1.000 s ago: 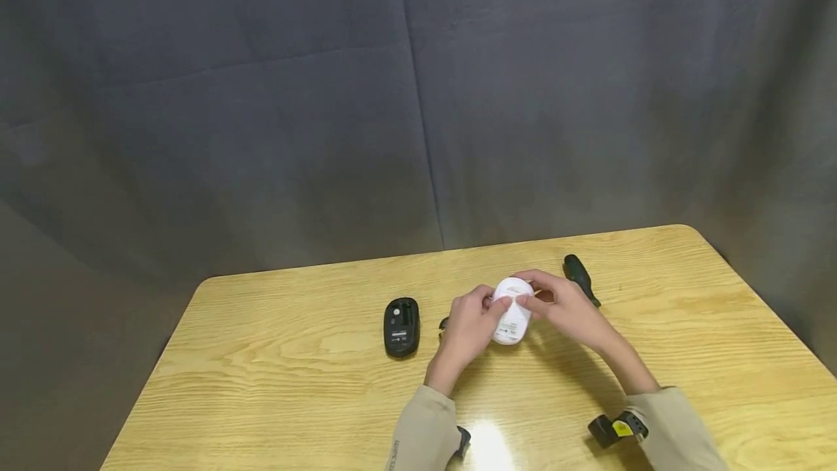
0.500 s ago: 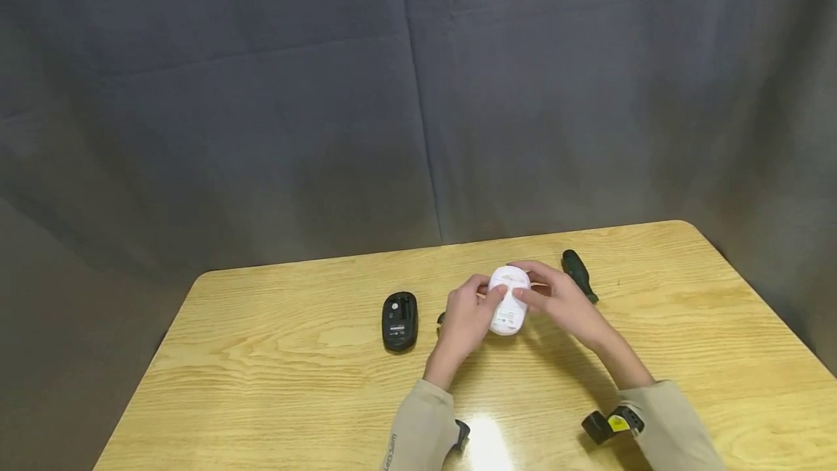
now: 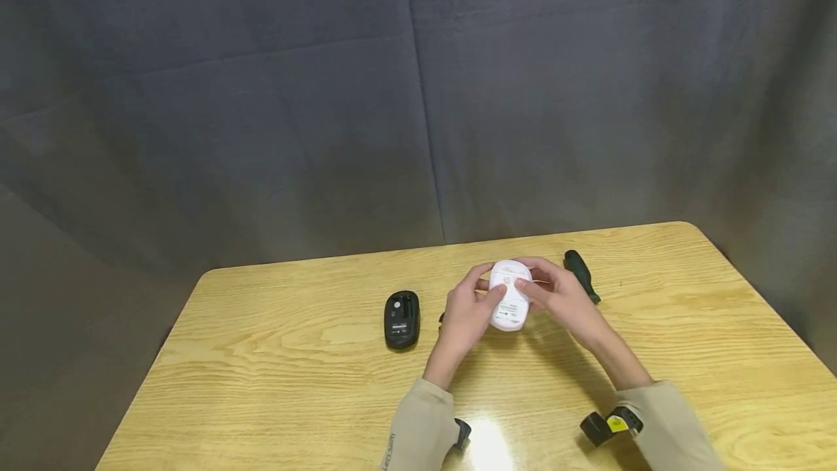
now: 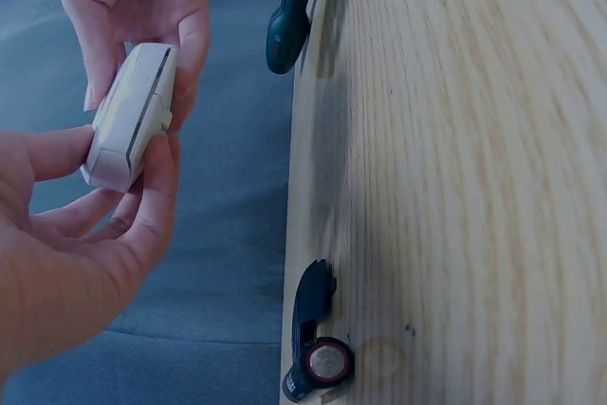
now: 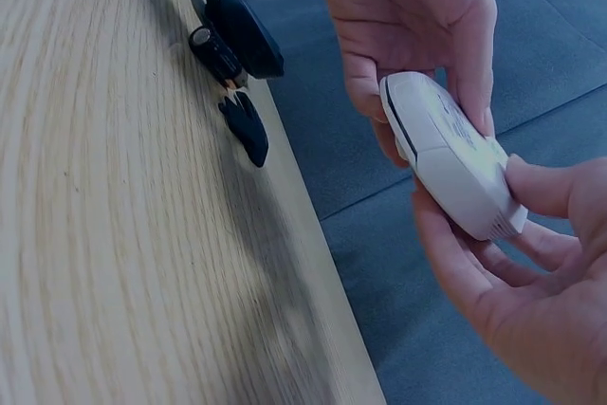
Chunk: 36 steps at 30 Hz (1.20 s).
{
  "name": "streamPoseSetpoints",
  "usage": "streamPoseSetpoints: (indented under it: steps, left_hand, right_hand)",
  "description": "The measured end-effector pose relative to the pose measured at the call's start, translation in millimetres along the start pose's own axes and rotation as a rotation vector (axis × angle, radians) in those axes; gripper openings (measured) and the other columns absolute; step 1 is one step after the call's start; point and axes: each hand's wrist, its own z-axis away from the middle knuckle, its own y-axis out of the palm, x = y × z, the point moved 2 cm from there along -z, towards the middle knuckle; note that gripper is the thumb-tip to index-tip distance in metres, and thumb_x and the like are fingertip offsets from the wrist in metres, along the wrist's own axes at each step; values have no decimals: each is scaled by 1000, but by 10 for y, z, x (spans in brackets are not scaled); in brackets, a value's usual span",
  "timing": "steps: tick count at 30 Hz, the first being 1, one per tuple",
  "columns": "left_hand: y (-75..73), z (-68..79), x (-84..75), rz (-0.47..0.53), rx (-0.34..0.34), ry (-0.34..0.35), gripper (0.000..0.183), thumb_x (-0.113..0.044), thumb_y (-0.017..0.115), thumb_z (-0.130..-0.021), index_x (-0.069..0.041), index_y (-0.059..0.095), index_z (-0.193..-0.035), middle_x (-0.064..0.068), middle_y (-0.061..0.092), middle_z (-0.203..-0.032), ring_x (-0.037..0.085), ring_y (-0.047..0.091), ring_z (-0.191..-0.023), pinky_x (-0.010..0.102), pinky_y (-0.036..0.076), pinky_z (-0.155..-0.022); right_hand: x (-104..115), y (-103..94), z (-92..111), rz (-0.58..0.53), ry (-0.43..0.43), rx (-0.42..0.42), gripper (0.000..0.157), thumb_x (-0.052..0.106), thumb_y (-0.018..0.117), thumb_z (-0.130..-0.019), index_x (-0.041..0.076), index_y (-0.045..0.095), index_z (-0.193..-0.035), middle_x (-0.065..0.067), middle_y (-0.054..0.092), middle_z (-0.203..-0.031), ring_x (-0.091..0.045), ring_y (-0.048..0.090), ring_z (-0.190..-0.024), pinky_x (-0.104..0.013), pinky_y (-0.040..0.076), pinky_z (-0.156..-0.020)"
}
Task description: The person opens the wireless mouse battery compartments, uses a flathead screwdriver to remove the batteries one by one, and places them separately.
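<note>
Thumbs have drawn apart on the white mouse since 1.0 s ago: tips nearly met on its underside then; now a gap lies between them, with a round mark showing in it. White mouse also sits a little higher in the head view, though part of that is camera drift. Black mouse and screwdriver unchanged on the bench.

Position: white mouse held clear of the bench, underside toward the head camera, printed label on the half nearer the person.

Hands: left hand grips 1 side, thumb on the underside, fingers curled beneath. Right hand grips the other side in the same way. Both wrist views agree.

Bench: black mouse lies underside up, slot uncovered. Right wrist view adds a battery just beside it, and a dark piece near the battery, perhaps a cover. Head view mostly hides these behind the left hand.

Reading: wider thumb spacing probably means a regrip, pressure moved off the middle. No part of the white mouse looks detached; handling judged in progress. Thumb force cannot be told.
</note>
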Motion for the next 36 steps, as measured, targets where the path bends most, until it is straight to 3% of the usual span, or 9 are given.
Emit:
streamPoseSetpoints:
  steps: [8,24,36]
  left_hand:
    - [8,13,27,21,2,-9,40,-17,68,-98,-7,65,-136,7,70,-99,8,64,-75,22,49,-61]
    - [1,22,57,-12,15,7,37,-16,68,-99,-5,65,-134,9,69,-98,10,66,-78,24,50,-63]
    - [-1,18,67,-47,15,-21,38,-16,67,-100,-4,64,-136,8,68,-97,8,66,-78,22,49,-61]
  right_hand:
    - [-63,18,7,-90,12,44,52,7,63,-102,-4,46,-150,-29,57,-131,-22,65,-107,-37,60,-79]
    - [-64,41,-14,-54,40,13,49,3,61,-102,-9,48,-147,-30,66,-118,-19,67,-92,-37,61,-72]
    - [-80,99,-14,-26,56,-6,47,5,60,-104,-8,49,-147,-29,68,-117,-20,69,-89,-40,61,-72]
